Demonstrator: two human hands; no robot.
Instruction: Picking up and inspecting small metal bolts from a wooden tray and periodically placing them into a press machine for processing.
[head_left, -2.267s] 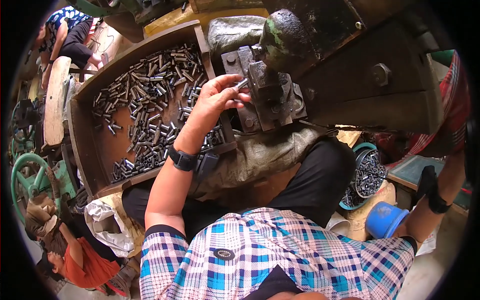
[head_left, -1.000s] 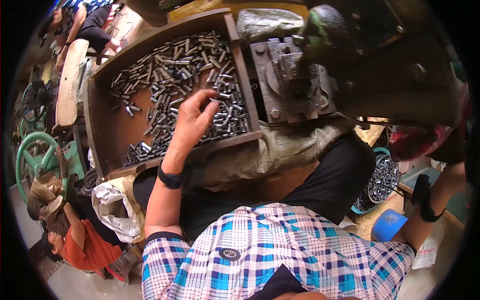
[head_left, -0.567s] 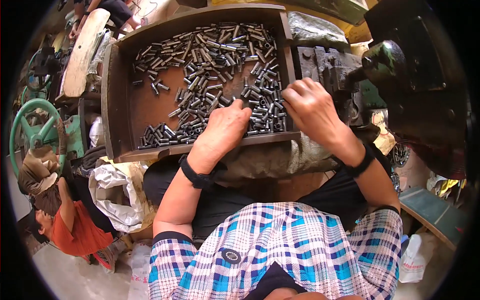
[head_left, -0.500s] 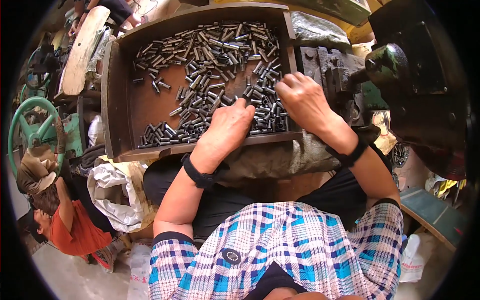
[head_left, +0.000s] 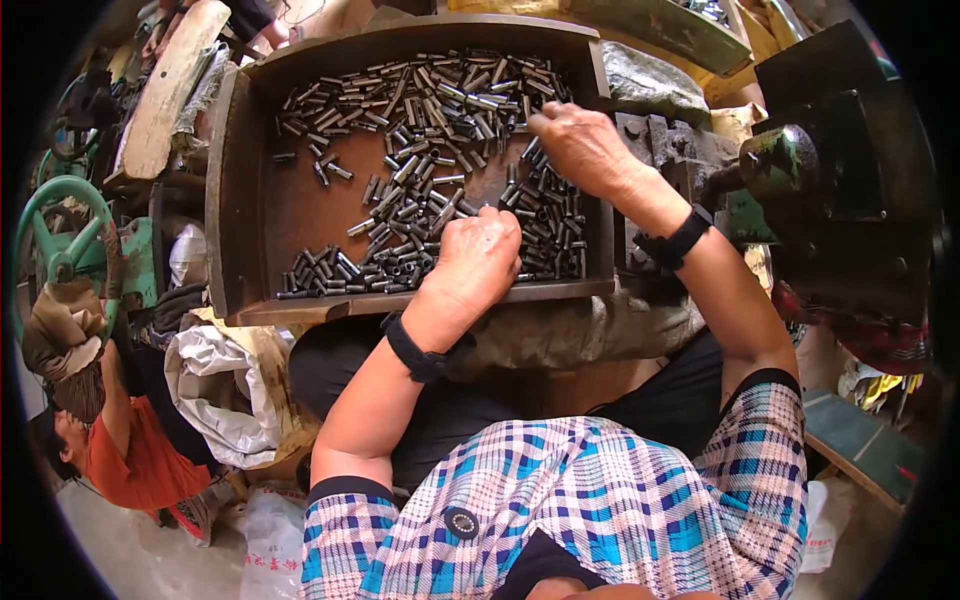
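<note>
A shallow wooden tray (head_left: 230,170) in front of me holds a spread of short dark metal tubes (head_left: 410,190). My left hand (head_left: 480,248) is closed, knuckles up, above the tubes near the tray's front side. Its fingertips are tucked under, so whatever they pinch is hidden. Farther off, at the tray's right side, my right hand (head_left: 582,150) is also closed, fingers curled down over the tubes. What lies between its fingers cannot be made out.
A dark machine (head_left: 800,170) with a thick shaft stands right of the tray. Left are a green handwheel (head_left: 65,240), a wooden plank (head_left: 175,90) and a white sack (head_left: 225,390). A person in an orange shirt (head_left: 145,455) works at lower left.
My right hand has moved farther away along the tray's right side. My left hand has shifted slightly right and nearer to me. Both stay closed.
</note>
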